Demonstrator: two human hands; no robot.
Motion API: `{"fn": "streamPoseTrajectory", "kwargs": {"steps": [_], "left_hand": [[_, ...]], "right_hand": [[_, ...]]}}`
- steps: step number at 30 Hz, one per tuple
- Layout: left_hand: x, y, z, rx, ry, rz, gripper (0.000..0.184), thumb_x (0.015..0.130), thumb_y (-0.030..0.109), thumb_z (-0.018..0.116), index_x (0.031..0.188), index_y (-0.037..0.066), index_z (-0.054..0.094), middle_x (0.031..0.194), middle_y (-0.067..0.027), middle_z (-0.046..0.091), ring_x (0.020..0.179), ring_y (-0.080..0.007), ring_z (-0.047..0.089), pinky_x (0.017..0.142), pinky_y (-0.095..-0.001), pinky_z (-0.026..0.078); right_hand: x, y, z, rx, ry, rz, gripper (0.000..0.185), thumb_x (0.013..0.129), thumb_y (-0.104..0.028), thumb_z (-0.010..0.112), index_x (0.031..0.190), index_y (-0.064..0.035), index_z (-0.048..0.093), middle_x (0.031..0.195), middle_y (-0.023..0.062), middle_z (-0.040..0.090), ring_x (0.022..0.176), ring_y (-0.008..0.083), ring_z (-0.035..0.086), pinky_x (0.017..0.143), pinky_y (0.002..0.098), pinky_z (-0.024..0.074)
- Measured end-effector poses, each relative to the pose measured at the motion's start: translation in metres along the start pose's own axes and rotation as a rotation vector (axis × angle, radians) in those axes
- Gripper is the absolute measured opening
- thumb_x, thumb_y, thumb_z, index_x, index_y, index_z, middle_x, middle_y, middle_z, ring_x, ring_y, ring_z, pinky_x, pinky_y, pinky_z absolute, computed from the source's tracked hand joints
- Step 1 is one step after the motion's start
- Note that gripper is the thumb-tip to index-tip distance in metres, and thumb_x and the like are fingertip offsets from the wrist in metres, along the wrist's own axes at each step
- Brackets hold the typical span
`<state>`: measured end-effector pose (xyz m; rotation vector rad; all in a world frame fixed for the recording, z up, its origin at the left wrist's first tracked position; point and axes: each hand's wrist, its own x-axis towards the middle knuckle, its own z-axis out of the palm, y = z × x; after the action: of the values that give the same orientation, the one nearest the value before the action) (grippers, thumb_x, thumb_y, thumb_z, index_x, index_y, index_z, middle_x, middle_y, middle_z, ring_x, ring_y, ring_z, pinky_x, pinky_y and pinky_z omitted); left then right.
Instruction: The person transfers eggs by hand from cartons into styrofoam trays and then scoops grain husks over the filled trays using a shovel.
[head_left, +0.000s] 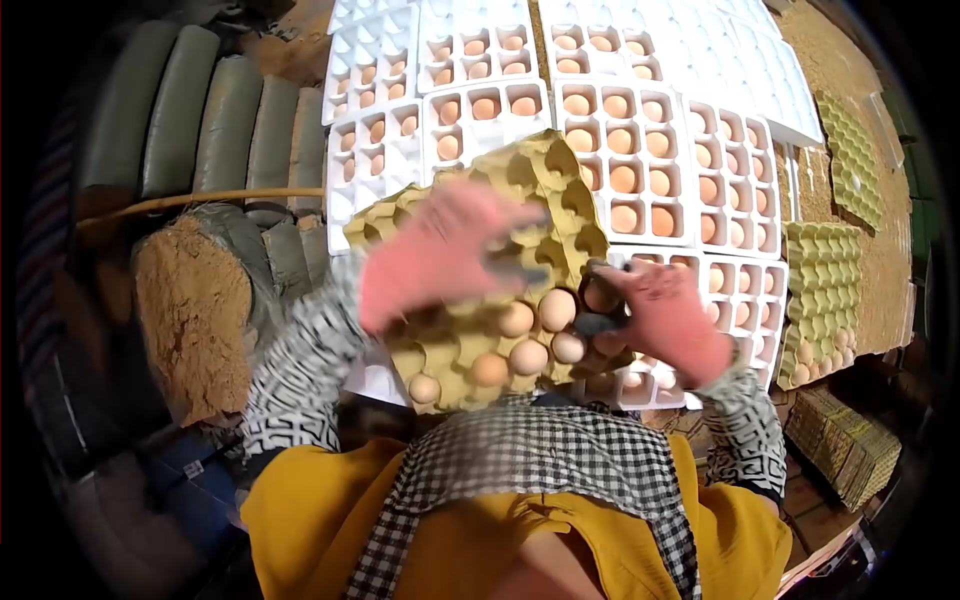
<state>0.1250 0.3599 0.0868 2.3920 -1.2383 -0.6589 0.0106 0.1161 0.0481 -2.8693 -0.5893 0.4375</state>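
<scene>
In a pink glove with dark fingertips, my left hand [455, 255] hovers over a yellow pulp egg tray [465, 345]; its fingers are spread, slightly blurred, and hold nothing. Several eggs, one of them a pale egg [557, 310], sit in the near part of that tray. My right hand [655, 310], gloved the same way, is at the tray's right edge, its fingers curled around a brown egg [600, 294]. Beyond the tray, white foam trays [620, 92] carry eggs in square compartments, some of which hold none.
More yellow pulp trays stand at the right, one holding eggs [825, 290] and another farther back [850, 165]. A tied stack of trays [843, 440] is lower right. Filled sacks [232, 120] and an open sack of brown grain-like material [190, 315] are at the left.
</scene>
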Motion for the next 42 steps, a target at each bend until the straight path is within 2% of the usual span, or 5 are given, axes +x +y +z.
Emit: {"fn": "streamPoseTrajectory", "kwargs": {"steps": [10, 14, 23, 32, 42], "left_hand": [[-0.037, 0.035, 0.093, -0.016, 0.358, 0.147, 0.047, 0.081, 0.023, 0.071, 0.123, 0.004, 0.059, 0.112, -0.0109, 0.065, 0.102, -0.0270, 0.062, 0.101, -0.0424, 0.044], [-0.080, 0.043, 0.073, -1.307, 0.740, -0.265, 0.041, 0.085, 0.020, 0.056, 0.121, -0.001, 0.058, 0.109, -0.0111, 0.064, 0.100, -0.0214, 0.064, 0.086, -0.0312, 0.051], [-0.060, 0.055, 0.086, 0.161, 0.097, -0.423, 0.051, 0.080, 0.038, 0.070, 0.122, 0.011, 0.063, 0.118, -0.0149, 0.056, 0.096, -0.0295, 0.064, 0.083, -0.0406, 0.051], [-0.110, 0.023, 0.063, -1.505, 0.254, -0.185, 0.054, 0.087, 0.029, 0.064, 0.136, 0.009, 0.052, 0.114, -0.0100, 0.060, 0.103, -0.0208, 0.059, 0.087, -0.0322, 0.052], [-0.077, 0.095, 0.100, 0.324, 0.193, -0.297, 0.054, 0.069, 0.042, 0.079, 0.112, 0.012, 0.066, 0.122, -0.0155, 0.052, 0.093, -0.0303, 0.065, 0.075, -0.0371, 0.053]], "right_hand": [[-0.056, 0.041, -0.005, 1.811, 0.299, 0.061, 0.040, 0.084, -0.012, 0.062, 0.122, -0.0004, 0.058, 0.109, 0.0065, 0.062, 0.093, 0.0142, 0.060, 0.081, 0.0295, 0.0508], [-0.052, 0.002, 0.018, 0.284, 0.155, -0.090, 0.055, 0.069, -0.025, 0.083, 0.119, -0.0152, 0.061, 0.106, 0.0106, 0.056, 0.084, 0.0264, 0.061, 0.071, 0.0381, 0.0523], [-0.064, 0.003, -0.018, 1.659, 0.164, 0.090, 0.050, 0.084, -0.004, 0.060, 0.134, -0.0036, 0.056, 0.115, 0.0032, 0.060, 0.082, 0.0095, 0.060, 0.067, 0.0221, 0.0504], [-0.025, -0.056, 0.016, -0.124, 0.072, -0.112, 0.017, 0.074, -0.015, 0.066, 0.091, -0.0180, 0.068, 0.127, 0.0130, 0.047, 0.099, 0.0303, 0.058, 0.067, 0.0377, 0.0544], [-0.034, 0.095, 0.001, 1.377, 0.454, 0.361, 0.052, 0.075, -0.004, 0.070, 0.125, -0.0012, 0.060, 0.113, 0.0072, 0.065, 0.093, 0.0137, 0.064, 0.077, 0.0261, 0.0547]]}}
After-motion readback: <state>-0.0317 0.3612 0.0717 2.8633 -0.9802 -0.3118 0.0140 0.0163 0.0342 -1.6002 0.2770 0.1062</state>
